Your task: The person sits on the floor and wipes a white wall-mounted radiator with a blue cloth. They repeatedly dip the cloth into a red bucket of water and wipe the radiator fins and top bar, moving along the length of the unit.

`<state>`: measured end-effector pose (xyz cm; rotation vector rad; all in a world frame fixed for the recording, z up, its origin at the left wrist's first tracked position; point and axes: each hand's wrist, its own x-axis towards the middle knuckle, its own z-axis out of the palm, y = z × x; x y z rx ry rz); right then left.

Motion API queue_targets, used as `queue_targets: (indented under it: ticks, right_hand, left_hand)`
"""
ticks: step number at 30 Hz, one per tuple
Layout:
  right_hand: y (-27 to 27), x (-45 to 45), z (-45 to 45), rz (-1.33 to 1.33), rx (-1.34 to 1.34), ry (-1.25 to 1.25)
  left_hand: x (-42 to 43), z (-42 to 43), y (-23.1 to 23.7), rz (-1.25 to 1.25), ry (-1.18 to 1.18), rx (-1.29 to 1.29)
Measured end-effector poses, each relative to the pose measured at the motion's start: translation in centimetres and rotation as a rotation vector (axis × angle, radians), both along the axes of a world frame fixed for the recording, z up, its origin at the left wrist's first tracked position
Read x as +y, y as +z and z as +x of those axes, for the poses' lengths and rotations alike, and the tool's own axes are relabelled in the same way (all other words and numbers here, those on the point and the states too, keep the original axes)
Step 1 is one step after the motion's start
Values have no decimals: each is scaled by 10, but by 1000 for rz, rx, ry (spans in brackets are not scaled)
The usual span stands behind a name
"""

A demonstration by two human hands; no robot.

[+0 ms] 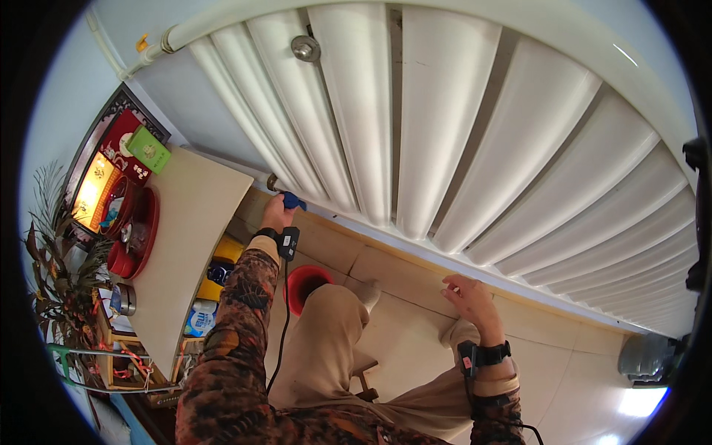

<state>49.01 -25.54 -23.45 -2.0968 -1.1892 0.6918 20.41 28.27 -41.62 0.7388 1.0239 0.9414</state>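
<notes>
My left hand (pixel 276 213) grips a bunched dark blue cloth (pixel 291 201) at the lower left end of a white column radiator (pixel 356 122). The cloth is close to the bottom pipe joint (pixel 272 182); whether it touches the metal I cannot tell. Above the floor tiles, my right hand (pixel 473 300) hangs in front of the radiator's foot, holding nothing, its fingers loosely bent and apart. Both wrists wear black strapped devices with cables. Below the left forearm, beside my knee, stands a red plastic bucket (pixel 291 292).
At left, a pale tabletop (pixel 189 194) carries a red tray (pixel 151 222) with cups and a green box (pixel 149 150). Packages fill the shelf beneath. A wooden stool (pixel 367 374) is under me. A round metal fitting (pixel 305 49) sits between radiator columns.
</notes>
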Motion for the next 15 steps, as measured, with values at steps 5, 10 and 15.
queue_targets:
  ticks: [5, 10, 15]
  right_hand:
    - [-2, -2, 0, 41, 0, -10]
    - [-9, -10, 6, 165, -68, 33]
    - [-11, -22, 12, 212, -123, -4]
  left_hand:
    - [-67, 32, 47, -254, -24, -165]
    - [-126, 40, 119, -182, -392, 41]
    - [-169, 35, 178, 9, -406, 0]
